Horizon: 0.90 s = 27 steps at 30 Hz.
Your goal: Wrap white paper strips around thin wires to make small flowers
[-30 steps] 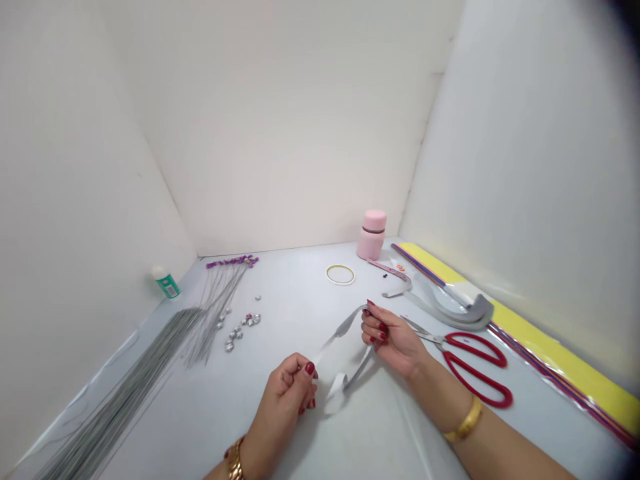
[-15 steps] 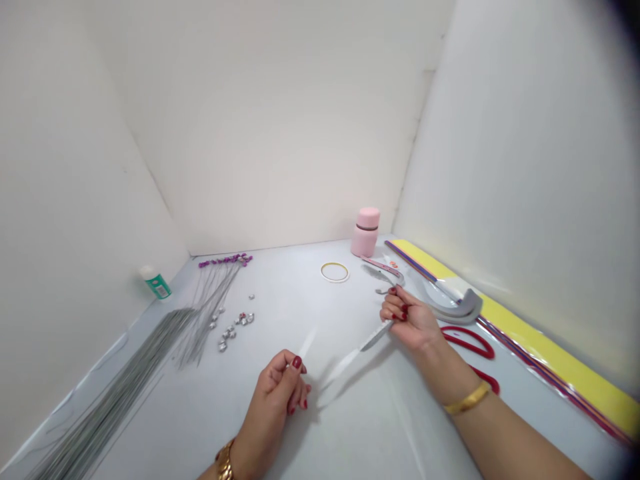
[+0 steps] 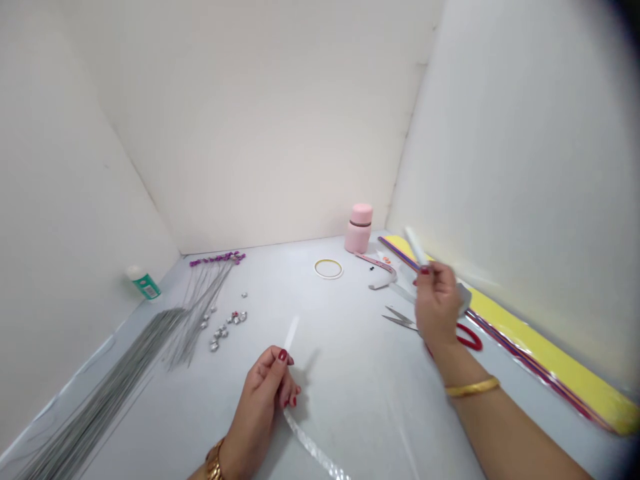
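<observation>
My left hand (image 3: 265, 400) is closed at the lower middle, thumb and finger pinching a narrow white strip (image 3: 293, 333). The strip's short end points up, and a glittery silver length (image 3: 315, 450) trails down toward the bottom edge. At the right, my right hand (image 3: 436, 300) is raised over the scissors, closed on a pale strip (image 3: 415, 245) that sticks up blurred from its fingers. Scissors (image 3: 401, 320) with red handles lie partly hidden behind that hand and wrist, blades apart. A grey strip roll (image 3: 464, 299) shows just beyond it.
Thin grey wires (image 3: 115, 380) and purple-tipped stems (image 3: 217, 259) lie left, near small silver pieces (image 3: 220, 337). A green-and-white bottle (image 3: 146, 283) leans at the left wall. A ring (image 3: 329, 269), pink flask (image 3: 359, 230), pink strip (image 3: 375, 261) and yellow sheets (image 3: 540, 353) lie farther back and right.
My right hand has moved right and up, away from my left hand, and the scissor blades near it are uncovered. The glittery length now hangs below my left hand. The view has shifted slightly.
</observation>
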{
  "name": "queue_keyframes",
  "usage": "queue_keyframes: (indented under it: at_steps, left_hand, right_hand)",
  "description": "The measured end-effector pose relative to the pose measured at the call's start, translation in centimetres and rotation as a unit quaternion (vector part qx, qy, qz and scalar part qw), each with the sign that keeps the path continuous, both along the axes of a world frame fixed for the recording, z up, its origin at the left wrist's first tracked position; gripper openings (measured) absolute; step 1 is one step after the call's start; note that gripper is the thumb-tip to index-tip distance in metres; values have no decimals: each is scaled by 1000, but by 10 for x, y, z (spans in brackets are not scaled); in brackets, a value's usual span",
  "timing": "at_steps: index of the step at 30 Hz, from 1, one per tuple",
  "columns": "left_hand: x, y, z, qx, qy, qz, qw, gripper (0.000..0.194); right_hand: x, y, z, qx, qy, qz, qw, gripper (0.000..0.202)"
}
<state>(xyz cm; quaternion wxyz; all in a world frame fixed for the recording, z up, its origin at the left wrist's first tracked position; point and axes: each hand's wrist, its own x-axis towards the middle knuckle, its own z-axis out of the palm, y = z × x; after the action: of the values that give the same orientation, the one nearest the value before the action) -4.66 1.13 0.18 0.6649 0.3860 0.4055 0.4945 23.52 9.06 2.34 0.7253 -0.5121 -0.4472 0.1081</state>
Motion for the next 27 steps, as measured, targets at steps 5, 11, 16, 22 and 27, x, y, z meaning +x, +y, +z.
queue_keyframes:
  at_steps: [5,11,16,22,27]
  left_hand:
    - [0,-1,-1,15,8,-21,1000,21]
    - [0,-2,3,16,9,-19,1000,22]
    - [2,0,1,-10,-89,23,996,17]
    - [2,1,0,-15,-123,38,992,17]
    - [-3,4,-1,14,-24,135,990,15]
  right_hand:
    - [-22,3,-18,-84,-220,137,962,7]
    - [-62,-17,-12,-130,-323,214,913,19]
    - [-114,-58,-6,-209,-377,424,796,14]
    - [-124,-72,-14,-237,-434,435,753,6]
    - [-112,-57,-18,-227,-423,394,784,20]
